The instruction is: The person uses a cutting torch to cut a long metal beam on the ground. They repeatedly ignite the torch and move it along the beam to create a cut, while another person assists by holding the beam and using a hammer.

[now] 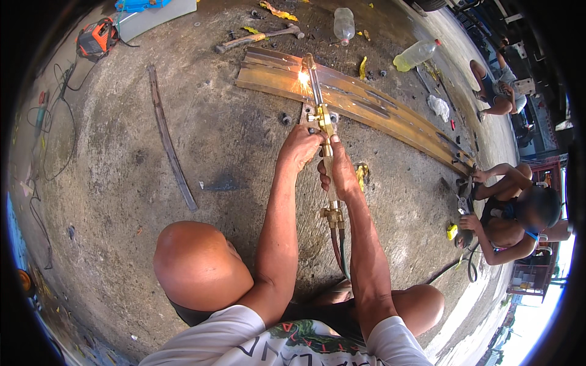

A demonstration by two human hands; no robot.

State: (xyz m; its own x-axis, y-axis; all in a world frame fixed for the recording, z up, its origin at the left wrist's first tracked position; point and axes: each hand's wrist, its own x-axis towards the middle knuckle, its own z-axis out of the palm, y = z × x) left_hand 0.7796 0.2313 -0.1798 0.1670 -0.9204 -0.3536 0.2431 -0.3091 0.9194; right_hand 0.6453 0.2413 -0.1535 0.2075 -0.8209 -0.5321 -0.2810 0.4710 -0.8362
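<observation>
A brass cutting torch (322, 113) is held in both my hands, its head over a long rusty steel beam (268, 80) that lies across the concrete. Bright sparks (304, 79) spray where the torch head meets the steel. My right hand (343, 172) wraps round the torch handle. Further forward, my left hand (301, 148) is closed against the torch near its valve; its fingertips are partly hidden. Just ahead of that hand, a small holed metal piece (307, 111) sits under the torch, beside the beam. Two hoses (340, 247) run from the torch's rear end towards my legs.
Beyond the beam lie a hammer (262, 39) and two plastic bottles (345, 27) (417, 55). On the left are a loose steel strip (165, 128) and an orange-black machine (97, 38) with cables. At right, a co-worker (519, 210) crouches by the beam's end; another person (502, 91) sits farther off.
</observation>
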